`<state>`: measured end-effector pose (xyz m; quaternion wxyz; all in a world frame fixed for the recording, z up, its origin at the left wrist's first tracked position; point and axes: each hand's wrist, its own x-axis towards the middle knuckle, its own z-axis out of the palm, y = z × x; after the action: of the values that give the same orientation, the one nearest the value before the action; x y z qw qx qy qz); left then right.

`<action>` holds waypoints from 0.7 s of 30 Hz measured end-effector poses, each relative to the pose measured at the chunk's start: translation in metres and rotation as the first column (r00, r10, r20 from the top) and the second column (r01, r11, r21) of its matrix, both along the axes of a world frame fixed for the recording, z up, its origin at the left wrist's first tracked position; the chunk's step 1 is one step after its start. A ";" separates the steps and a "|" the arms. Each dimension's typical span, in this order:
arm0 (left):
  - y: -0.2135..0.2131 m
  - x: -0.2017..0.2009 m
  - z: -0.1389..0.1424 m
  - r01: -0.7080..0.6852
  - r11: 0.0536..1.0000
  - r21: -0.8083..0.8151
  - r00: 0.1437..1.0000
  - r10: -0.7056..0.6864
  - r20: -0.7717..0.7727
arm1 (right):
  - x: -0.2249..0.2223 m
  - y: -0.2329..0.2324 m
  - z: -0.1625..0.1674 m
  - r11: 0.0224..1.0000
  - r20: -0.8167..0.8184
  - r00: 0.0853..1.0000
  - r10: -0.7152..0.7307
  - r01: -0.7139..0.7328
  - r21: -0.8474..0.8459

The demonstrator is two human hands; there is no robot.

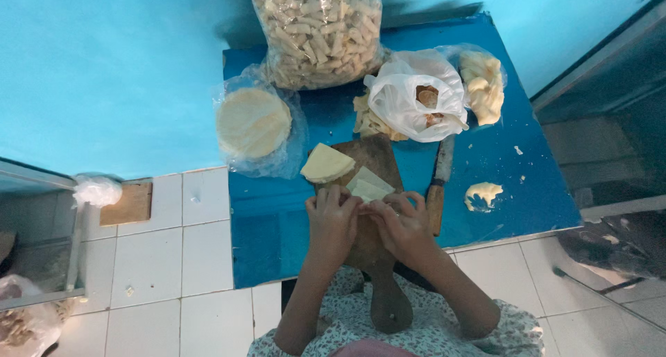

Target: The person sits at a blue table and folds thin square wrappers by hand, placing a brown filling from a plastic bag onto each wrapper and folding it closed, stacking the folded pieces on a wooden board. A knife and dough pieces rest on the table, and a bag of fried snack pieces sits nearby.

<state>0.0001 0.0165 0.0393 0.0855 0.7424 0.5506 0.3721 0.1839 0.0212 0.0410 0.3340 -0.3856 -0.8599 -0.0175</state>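
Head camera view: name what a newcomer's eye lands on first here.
The bright blue table stands out first, with a big clear bag of rolled pastry sticks at its far edge. Nearer, the left hand and right hand meet over a pale dough sheet on a wooden cutting board. A round wrapper stack lies left.

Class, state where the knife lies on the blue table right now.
In the head view, the knife lies on the blue table, just right of the wooden cutting board, below the white plastic bag, near the right hand.

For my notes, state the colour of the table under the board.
Blue table, under the brown board; head view.
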 end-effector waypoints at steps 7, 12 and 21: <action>-0.001 -0.001 -0.007 -0.092 0.996 -0.013 0.981 0.093 0.172 | -0.005 0.016 -0.003 0.997 0.190 0.979 -0.074 0.070 0.029; 0.000 -0.003 -0.008 -0.110 0.994 -0.022 0.977 0.112 0.180 | -0.007 0.030 0.003 1.000 0.090 0.996 -0.021 0.020 0.009; -0.001 -0.001 -0.015 -0.130 0.990 0.056 0.957 0.110 0.268 | 0.001 0.069 0.068 0.463 -0.752 0.560 -0.348 -0.595 -0.657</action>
<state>-0.0013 0.0157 0.0244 0.1083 0.6540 0.5642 0.4921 0.1850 0.0901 0.1093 0.4417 -0.3826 -0.5072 0.6335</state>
